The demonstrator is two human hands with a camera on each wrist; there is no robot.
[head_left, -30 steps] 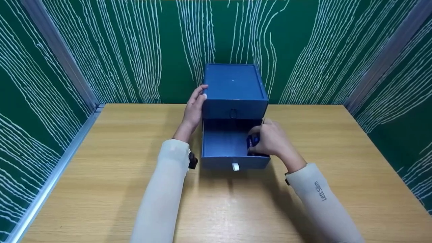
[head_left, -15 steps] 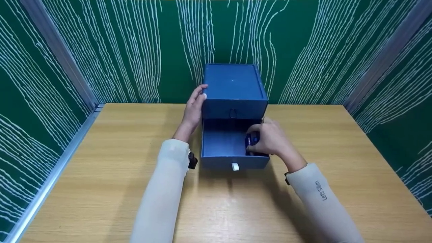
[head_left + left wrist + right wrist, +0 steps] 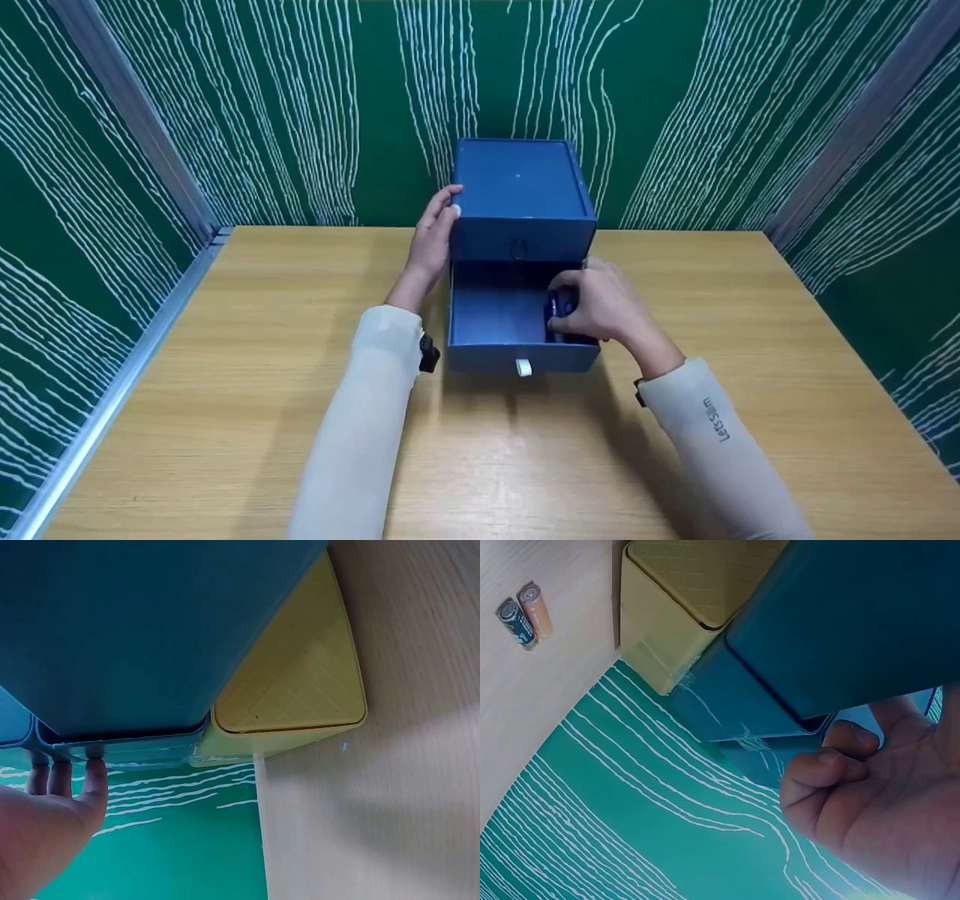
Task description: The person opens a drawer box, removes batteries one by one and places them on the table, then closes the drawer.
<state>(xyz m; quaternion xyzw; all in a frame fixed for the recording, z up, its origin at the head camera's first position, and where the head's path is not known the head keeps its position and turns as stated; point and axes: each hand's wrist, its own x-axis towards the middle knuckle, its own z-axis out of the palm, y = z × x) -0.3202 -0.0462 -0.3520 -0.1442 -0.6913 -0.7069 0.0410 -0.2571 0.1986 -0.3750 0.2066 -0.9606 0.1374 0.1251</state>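
In the head view, a blue drawer box point(image 3: 517, 180) stands at the back middle of the table, its lower blue drawer point(image 3: 487, 358) pulled out toward me. My left hand point(image 3: 431, 244) rests fingertips against the box's left side, fingers fairly straight, as the left wrist view also shows. My right hand point(image 3: 604, 304) reaches over the drawer's right wall. Thumb and fingers pinch a small, shiny dark blue thing point(image 3: 553, 307) at the drawer's right side; its kind cannot be made out. The right wrist view hides it behind the drawer, showing curled fingers point(image 3: 817, 772).
A yellow drawer unit point(image 3: 300, 667) sits under the blue ones. Two batteries, one dark point(image 3: 516, 621) and one orange point(image 3: 535, 611), lie on the table beside it. A white pull tab point(image 3: 523, 367) sticks out from the drawer front. Green walls point(image 3: 382, 112) surround the wooden table point(image 3: 300, 360).
In the right hand's pinch, the dark blue thing has turned and shifted slightly left; the pale marking seen on it earlier no longer shows. The left hand and drawer have stayed put.
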